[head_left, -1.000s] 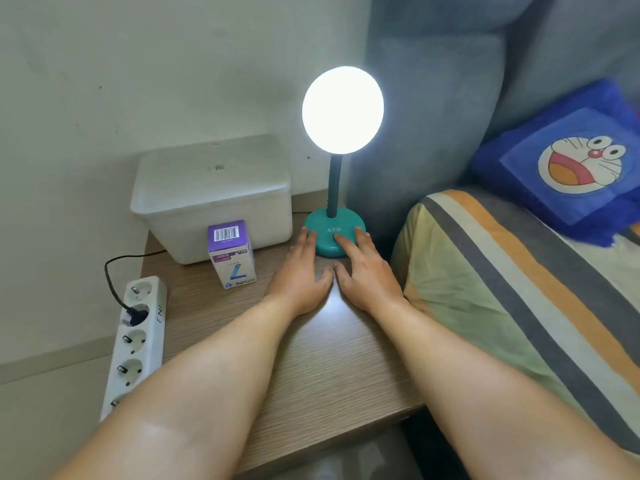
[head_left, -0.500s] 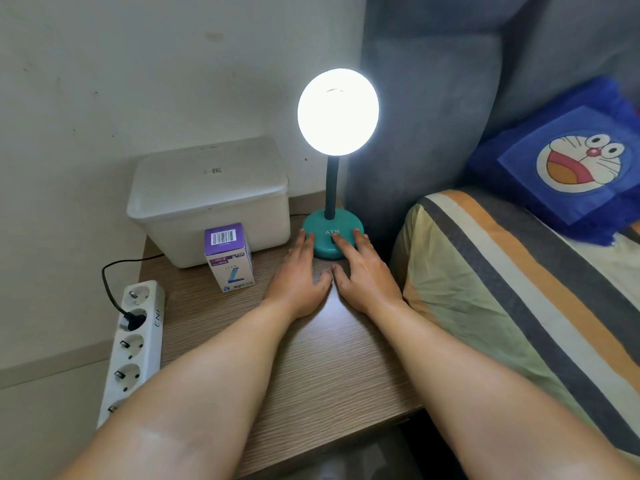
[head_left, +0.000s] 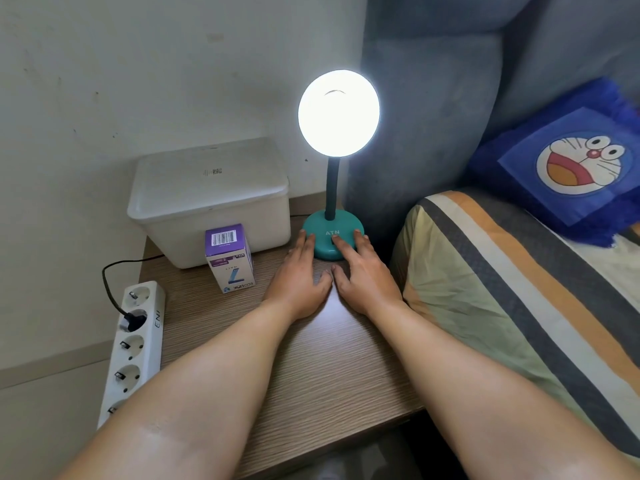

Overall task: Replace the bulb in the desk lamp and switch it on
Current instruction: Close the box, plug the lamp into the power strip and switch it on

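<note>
The desk lamp stands at the back of the wooden bedside table (head_left: 311, 358). Its bulb (head_left: 338, 113) glows bright white on a dark gooseneck above a teal round base (head_left: 323, 223) marked ATN. My left hand (head_left: 299, 275) lies flat on the table, fingertips touching the left edge of the base. My right hand (head_left: 363, 271) lies flat beside it, thumbs nearly touching; its index finger rests on the front of the base at the switch. Neither hand holds anything. A purple and white bulb box (head_left: 229, 257) stands upright left of my left hand.
A white lidded plastic bin (head_left: 211, 199) sits at the table's back left. A white power strip (head_left: 133, 344) with a black plug hangs along the table's left edge. To the right are a striped pillow (head_left: 512, 292), a grey headboard (head_left: 433, 109) and a blue cartoon cushion (head_left: 575, 164).
Both hands stay at the lamp base with the lamp lit. Only the view has drifted slightly.
</note>
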